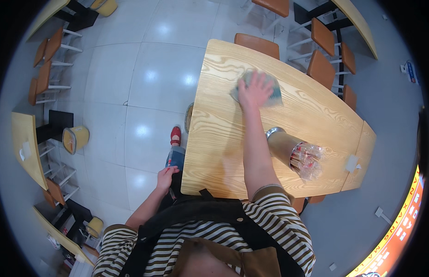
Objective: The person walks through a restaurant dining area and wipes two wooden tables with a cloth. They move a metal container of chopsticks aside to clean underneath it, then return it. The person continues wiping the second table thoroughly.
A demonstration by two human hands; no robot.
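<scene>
My right hand (256, 90) lies with fingers spread on a grey-green cloth (276, 92), pressed flat on the wooden table (221, 138); hand and cloth are blurred. My left hand (166, 176) hangs beside the table's left edge, closed on a thin wrapped stick (170, 159) with red marks; it looks like packaged chopsticks. To the right of my right forearm, a metal canister (283, 147) on the table holds several wrapped chopsticks (306, 159) in clear plastic.
Brown stools (257, 45) stand behind the table and at both sides. A yellow waste bin (78, 138) is on the tiled floor at left, near another table (26, 138). A white item (352, 162) lies at the table's far right. A lit sign is at lower right.
</scene>
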